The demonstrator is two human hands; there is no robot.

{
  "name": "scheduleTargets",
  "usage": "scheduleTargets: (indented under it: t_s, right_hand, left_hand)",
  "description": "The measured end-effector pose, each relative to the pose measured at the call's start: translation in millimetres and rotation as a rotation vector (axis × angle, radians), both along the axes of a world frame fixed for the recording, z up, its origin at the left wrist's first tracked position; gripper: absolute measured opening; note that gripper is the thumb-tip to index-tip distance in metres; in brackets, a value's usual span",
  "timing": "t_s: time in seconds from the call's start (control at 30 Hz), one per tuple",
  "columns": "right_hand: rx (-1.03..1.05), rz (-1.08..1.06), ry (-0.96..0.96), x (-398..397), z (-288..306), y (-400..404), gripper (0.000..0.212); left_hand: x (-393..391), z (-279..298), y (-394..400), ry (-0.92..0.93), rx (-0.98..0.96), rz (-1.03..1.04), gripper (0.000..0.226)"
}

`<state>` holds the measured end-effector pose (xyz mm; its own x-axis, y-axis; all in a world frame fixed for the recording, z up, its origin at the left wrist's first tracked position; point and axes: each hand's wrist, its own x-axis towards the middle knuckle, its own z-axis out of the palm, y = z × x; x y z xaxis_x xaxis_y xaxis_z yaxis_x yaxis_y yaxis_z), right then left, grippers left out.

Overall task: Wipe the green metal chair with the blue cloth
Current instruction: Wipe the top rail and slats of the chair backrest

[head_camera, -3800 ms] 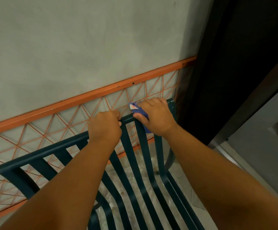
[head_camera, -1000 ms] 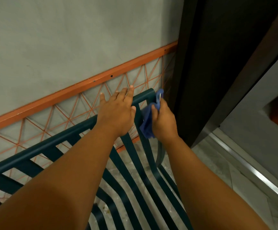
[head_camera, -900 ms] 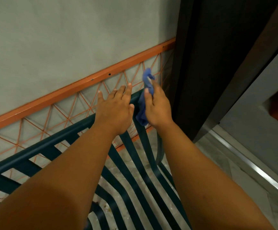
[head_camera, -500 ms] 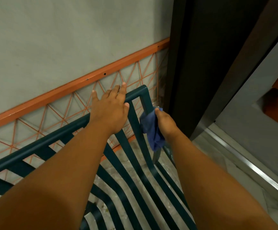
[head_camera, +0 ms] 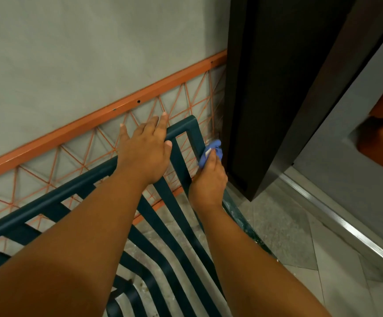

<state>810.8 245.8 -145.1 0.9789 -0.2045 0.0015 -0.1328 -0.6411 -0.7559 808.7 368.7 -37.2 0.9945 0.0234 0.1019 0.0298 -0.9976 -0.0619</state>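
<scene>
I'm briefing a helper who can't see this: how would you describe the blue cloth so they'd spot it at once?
Find the dark door frame on the right, then the green metal chair whose back corner stands beside it. On that corner's outer upright, the right hand grips the blue cloth: a small crumpled wad, the only bright blue thing among teal slats and orange wire.

The slatted metal chair (head_camera: 181,156) is dark teal-green; the crumpled cloth (head_camera: 211,152) is blue. An orange triangle-patterned wire grid (head_camera: 186,99) crosses the plain grey wall (head_camera: 71,53).
</scene>
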Motion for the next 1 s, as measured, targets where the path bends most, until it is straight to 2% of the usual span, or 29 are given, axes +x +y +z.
scheduleTargets:
  t_s: [0.07, 0.1, 0.2, 0.3, 0.37, 0.47, 0.53, 0.67, 0.77, 0.83, 0.93, 1.0]
  right_hand:
    - [0.077, -0.016, 0.110, 3.3, 15.6, 4.8, 0.079]
    - [0.119, -0.017, 0.095, 3.5, 21.5, 8.8, 0.082]
    - [0.069, 0.087, -0.150, -13.1, 19.3, 18.9, 0.087]
    - [-0.091, 0.188, -0.228, -38.3, -14.2, 7.0, 0.088]
    - [-0.119, 0.147, -0.188, -37.4, -23.5, -0.4, 0.082]
    - [0.028, 0.009, -0.043, -16.0, -3.3, 5.7, 0.074]
    - [0.055, 0.032, -0.051, -8.0, 4.6, 9.2, 0.074]
    - [-0.197, 0.196, -0.137, -31.7, -20.4, -11.7, 0.080]
    - [-0.304, 0.188, -0.008, -54.5, -45.3, -35.3, 0.080]
    - [-0.236, 0.122, 0.052, -47.3, -42.9, -41.6, 0.073]
    - [0.048, 0.037, 0.130, -22.5, -26.9, -39.9, 0.051]
    - [0.121, 0.074, 0.047, -21.4, -20.9, -37.3, 0.049]
  left_hand:
    - [0.9, -0.6, 0.8, -0.007, 0.007, -0.002, 0.059]
    - [1.0, -0.9, 1.0, -0.006, 0.011, -0.004, 0.059]
    - [1.0, -1.2, 1.3, -0.011, 0.022, -0.008, 0.060]
    - [0.7, -0.6, 0.9, -0.009, 0.029, -0.008, 0.060]
    - [0.9, -1.0, 0.9, -0.011, 0.033, -0.010, 0.060]
    - [1.1, -2.6, 2.4, -0.011, 0.028, -0.012, 0.060]
    - [1.0, -2.9, 3.1, -0.013, 0.025, -0.011, 0.060]
    - [1.5, -2.5, 2.8, -0.016, 0.023, -0.010, 0.059]
    - [0.7, -1.7, 2.3, -0.014, 0.021, -0.009, 0.059]
    - [0.7, -1.4, 2.3, -0.017, 0.022, -0.010, 0.059]
    - [1.0, -2.1, 1.8, -0.013, 0.025, -0.015, 0.059]
    - [0.9, -2.5, 1.7, -0.016, 0.028, -0.016, 0.059]
